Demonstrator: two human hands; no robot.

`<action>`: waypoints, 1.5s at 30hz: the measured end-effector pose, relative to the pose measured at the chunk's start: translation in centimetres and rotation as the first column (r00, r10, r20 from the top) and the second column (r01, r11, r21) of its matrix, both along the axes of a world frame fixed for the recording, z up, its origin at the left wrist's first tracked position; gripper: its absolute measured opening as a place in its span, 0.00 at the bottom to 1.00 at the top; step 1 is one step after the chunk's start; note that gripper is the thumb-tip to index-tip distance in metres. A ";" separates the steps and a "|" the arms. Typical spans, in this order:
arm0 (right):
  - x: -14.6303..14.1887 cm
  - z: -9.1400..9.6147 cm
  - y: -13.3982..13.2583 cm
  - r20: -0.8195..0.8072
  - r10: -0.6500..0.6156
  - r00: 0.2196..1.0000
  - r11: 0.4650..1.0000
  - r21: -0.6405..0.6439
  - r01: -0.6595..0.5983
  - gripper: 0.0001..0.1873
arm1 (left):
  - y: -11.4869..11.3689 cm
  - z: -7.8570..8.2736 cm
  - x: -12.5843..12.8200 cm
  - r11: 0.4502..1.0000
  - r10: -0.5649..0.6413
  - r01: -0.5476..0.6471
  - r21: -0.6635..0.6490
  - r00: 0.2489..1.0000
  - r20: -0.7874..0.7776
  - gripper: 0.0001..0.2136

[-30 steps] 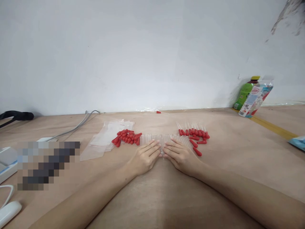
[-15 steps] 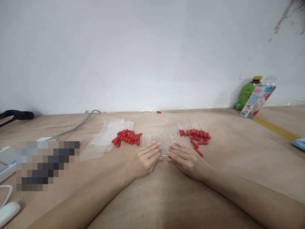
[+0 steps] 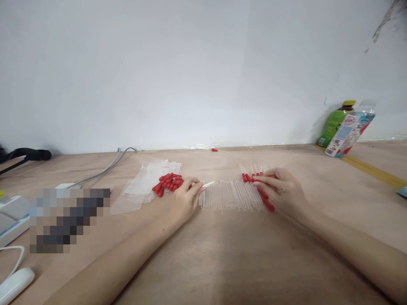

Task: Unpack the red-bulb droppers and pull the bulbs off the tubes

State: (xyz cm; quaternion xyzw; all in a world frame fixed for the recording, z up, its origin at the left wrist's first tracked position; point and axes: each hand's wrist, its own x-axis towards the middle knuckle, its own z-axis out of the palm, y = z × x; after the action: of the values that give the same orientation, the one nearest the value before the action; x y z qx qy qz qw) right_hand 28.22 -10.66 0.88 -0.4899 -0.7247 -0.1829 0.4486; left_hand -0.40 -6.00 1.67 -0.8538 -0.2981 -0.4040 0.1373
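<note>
Clear thin glass dropper tubes (image 3: 235, 197) lie side by side in a row between my hands. My left hand (image 3: 187, 199) is at the row's left end, thumb and fingers pinched on one glass tube (image 3: 209, 184) that points to the right. At the right end, my right hand (image 3: 282, 190) is closed among red rubber bulbs, with a bulb mostly hidden between its fingers. Loose red bulbs (image 3: 269, 205) lie just below that hand. Behind it are droppers with red bulbs fitted (image 3: 246, 178), their thin tips pointing to the wall. A pile of red bulbs (image 3: 168, 183) lies left of my left hand.
Clear plastic bags (image 3: 140, 186) are spread at the left. A single dropper (image 3: 215, 150) lies by the wall. Two bottles (image 3: 333, 125) lean at the back right, beside yellow tape (image 3: 369, 167). Farther left are a grey cable (image 3: 104, 169), a power strip (image 3: 14, 226) and a white object (image 3: 17, 284).
Both hands have lifted off the row of tubes and moved apart. My left hand has taken hold of a tube; my right hand has gone right to the red bulbs. The view has shifted slightly.
</note>
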 end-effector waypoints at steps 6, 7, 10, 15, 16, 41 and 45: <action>3.7 1.8 1.2 -0.137 -0.159 0.978 0.865 -0.496 0.071 0.10 | 0.9 -0.1 0.7 0.994 0.046 -0.057 -0.095 0.993 -0.113 0.15; 3.9 2.0 1.2 -0.156 -0.183 0.971 0.831 -0.552 0.067 0.10 | 1.1 -0.4 0.8 0.995 0.033 -0.044 -0.094 0.992 -0.119 0.14; 4.0 2.3 1.0 -0.180 -0.176 0.968 0.747 -0.664 0.013 0.08 | 1.3 -1.1 0.8 0.996 -0.015 0.007 -0.087 0.996 -0.089 0.11; 3.2 2.3 0.6 -0.087 -0.096 0.992 0.702 -0.712 0.006 0.07 | 1.0 -1.8 0.8 0.988 -0.114 0.108 -0.108 0.992 -0.053 0.08; 3.0 2.3 0.6 -0.085 -0.098 0.992 0.692 -0.722 0.006 0.08 | 0.9 -1.9 0.9 0.985 -0.134 0.127 -0.115 0.990 -0.053 0.07; 4.7 1.3 4.4 0.326 -0.129 0.937 0.835 -0.474 0.280 0.16 | 1.0 0.6 -1.1 0.921 -0.335 0.185 -0.343 0.826 -0.453 0.23; 4.2 0.7 4.3 0.324 -0.139 0.936 0.858 -0.434 0.277 0.14 | 0.9 0.2 -1.1 0.918 -0.316 0.174 -0.357 0.865 -0.390 0.21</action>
State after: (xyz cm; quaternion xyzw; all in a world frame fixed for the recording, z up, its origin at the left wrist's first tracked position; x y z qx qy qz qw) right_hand 32.41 -6.39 1.60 -0.6294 -0.7457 -0.1162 0.1855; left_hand -1.45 -5.10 1.90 -0.9647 -0.2067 -0.1629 0.0122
